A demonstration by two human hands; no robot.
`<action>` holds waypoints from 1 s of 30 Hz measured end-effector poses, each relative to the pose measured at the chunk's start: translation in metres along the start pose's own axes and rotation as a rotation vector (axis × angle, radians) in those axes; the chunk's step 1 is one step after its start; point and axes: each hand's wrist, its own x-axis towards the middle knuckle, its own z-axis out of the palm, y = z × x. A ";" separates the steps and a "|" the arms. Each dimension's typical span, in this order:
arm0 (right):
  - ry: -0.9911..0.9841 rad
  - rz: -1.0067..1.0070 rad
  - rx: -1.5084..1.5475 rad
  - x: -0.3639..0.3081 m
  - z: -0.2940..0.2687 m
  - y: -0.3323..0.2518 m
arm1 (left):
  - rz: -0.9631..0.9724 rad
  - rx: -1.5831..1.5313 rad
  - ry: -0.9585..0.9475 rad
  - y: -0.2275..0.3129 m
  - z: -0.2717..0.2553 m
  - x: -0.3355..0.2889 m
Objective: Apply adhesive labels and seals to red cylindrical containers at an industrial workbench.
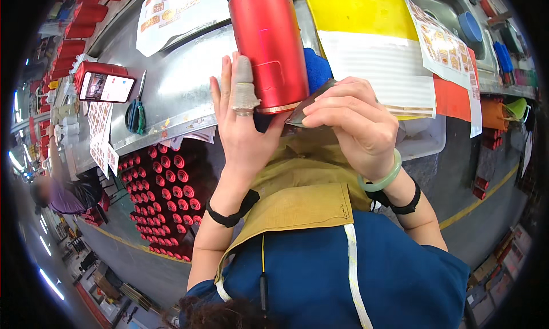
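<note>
A shiny red metal cylinder (269, 43) with a gold-coloured rim at its near end lies on the steel table in front of me. My left hand (243, 123) rests against its left side, fingers stretched out and apart, one finger wrapped in pale tape. The left thumb reaches the near rim. At the right of that rim, my right hand (363, 123) pinches a thin, dark, flat piece (297, 116) whose tip is close to the cylinder's edge; its kind is unclear. A blue cloth (316, 71) is tucked beside the cylinder, partly hidden.
Scissors (136, 114) and a phone (106, 87) are at left on the steel table (183, 94). Sticker sheets (177, 11) lie behind; striped white sheets (377, 66) and a yellow sheet (366, 11) at right. Stacked red cylinders (166, 197) stand below. Another person (71, 194) is far left.
</note>
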 end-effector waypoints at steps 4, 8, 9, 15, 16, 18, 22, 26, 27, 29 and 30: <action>-0.006 0.018 0.023 0.001 0.001 -0.001 | 0.274 0.072 -0.091 0.010 0.003 0.023; -0.013 0.048 0.043 0.002 -0.001 -0.001 | 0.154 -0.012 -0.035 0.006 0.002 0.015; -0.020 0.033 0.040 0.003 -0.001 -0.002 | 0.156 -0.012 -0.038 0.003 0.002 0.012; -0.032 0.027 0.018 0.002 -0.003 -0.001 | 0.020 -0.006 -0.024 -0.014 0.002 -0.009; -0.033 0.026 0.019 0.003 -0.003 -0.001 | 0.041 -0.016 -0.050 -0.025 0.003 -0.017; -0.041 0.006 0.016 0.003 -0.002 -0.002 | 0.044 0.011 -0.094 -0.028 -0.001 -0.018; -0.035 0.016 -0.002 0.002 0.000 -0.002 | 0.013 0.063 -0.022 -0.005 -0.002 -0.001; -0.033 0.009 -0.019 0.002 0.000 -0.004 | 0.244 -0.002 -0.049 0.001 0.006 0.015; -0.038 0.009 -0.027 0.002 -0.001 -0.003 | 0.244 -0.003 -0.050 0.001 0.007 0.014; -0.034 0.001 -0.022 0.002 0.000 -0.001 | 0.181 -0.057 0.022 0.000 0.008 0.010; -0.029 -0.008 -0.015 0.001 0.000 0.000 | 0.125 -0.092 0.042 -0.004 0.008 0.006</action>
